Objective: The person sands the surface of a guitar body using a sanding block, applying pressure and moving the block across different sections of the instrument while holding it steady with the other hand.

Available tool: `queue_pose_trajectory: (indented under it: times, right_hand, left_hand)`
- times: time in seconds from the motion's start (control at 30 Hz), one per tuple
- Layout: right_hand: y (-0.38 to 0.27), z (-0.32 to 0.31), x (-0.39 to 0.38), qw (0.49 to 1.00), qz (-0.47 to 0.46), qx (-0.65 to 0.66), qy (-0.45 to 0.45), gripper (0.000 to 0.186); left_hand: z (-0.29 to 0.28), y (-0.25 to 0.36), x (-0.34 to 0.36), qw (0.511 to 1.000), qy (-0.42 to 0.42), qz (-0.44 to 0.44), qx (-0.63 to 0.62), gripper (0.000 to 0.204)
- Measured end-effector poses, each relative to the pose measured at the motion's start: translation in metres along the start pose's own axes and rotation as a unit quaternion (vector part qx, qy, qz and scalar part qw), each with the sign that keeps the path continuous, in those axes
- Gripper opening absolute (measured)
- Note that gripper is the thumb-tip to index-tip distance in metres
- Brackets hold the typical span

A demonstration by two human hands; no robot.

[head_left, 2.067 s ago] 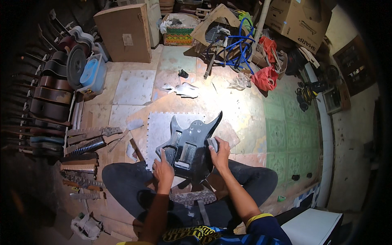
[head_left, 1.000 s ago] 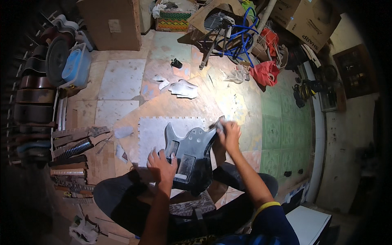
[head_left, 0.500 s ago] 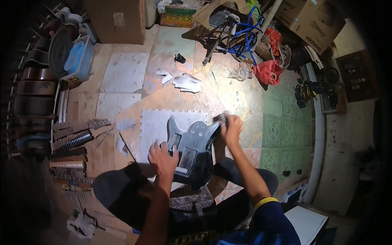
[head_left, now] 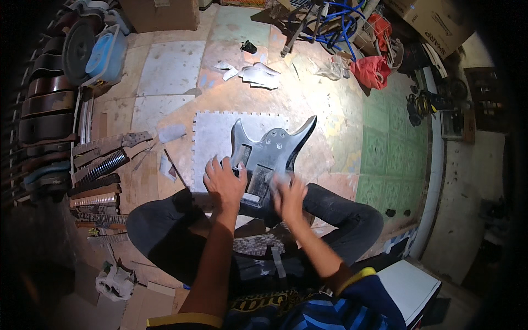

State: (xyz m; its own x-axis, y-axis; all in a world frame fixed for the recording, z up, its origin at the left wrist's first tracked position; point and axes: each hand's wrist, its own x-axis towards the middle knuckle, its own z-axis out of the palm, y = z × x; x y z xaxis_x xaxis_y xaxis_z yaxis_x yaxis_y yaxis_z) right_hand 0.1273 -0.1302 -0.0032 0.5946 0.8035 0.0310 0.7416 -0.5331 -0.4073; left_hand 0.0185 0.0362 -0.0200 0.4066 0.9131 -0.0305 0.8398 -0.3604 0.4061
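A dark, dusty electric guitar body [head_left: 275,157] with two horns and routed cavities rests over my lap at a pale interlocking mat [head_left: 208,129]. My left hand [head_left: 224,187] lies on its left side, fingers apart. Lower on its right side, my right hand [head_left: 289,198] is smeared by motion, its fingers around a small grey block [head_left: 279,182] whose outline is blurred.
Guitar necks [head_left: 110,165] lie left, beside a rack of guitars [head_left: 47,129] and a plastic tub [head_left: 104,60]. Paper scraps [head_left: 258,76] lie ahead. A metal stand with blue hose [head_left: 338,25] and red bag [head_left: 371,74] stand beyond; a white box [head_left: 407,297] is at lower right.
My right hand has moved from the right horn down toward my body along the right side. My left hand stays on the body. The guitar body appears higher in the view.
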Motion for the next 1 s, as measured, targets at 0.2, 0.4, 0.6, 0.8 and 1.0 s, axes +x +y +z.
queue_pose_trajectory:
  times: [0.2, 0.4, 0.6, 0.8, 1.0]
  right_hand:
    - [0.001, -0.001, -0.017, 0.998, -0.048, 0.02, -0.029, 0.05]
    - [0.002, 0.01, -0.003, 0.999, -0.005, 0.003, 0.032, 0.046]
    - [-0.001, 0.0, -0.025, 0.998, -0.03, 0.018, -0.048, 0.049]
    - [-0.006, 0.009, -0.005, 1.0, 0.02, 0.004, 0.007, 0.046]
    - [-0.003, 0.007, -0.02, 1.0, -0.011, 0.018, -0.017, 0.047]
  left_hand:
    - [0.0, -0.002, -0.001, 1.0, -0.013, -0.009, 0.022, 0.044]
    - [0.005, -0.001, -0.003, 0.999, -0.03, -0.018, 0.034, 0.045]
    - [0.003, 0.0, 0.0, 0.999, -0.024, -0.014, 0.028, 0.046]
    - [0.003, -0.004, -0.002, 0.999, -0.035, -0.017, 0.023, 0.047]
    - [-0.001, 0.0, -0.002, 0.999, -0.041, -0.014, 0.032, 0.048]
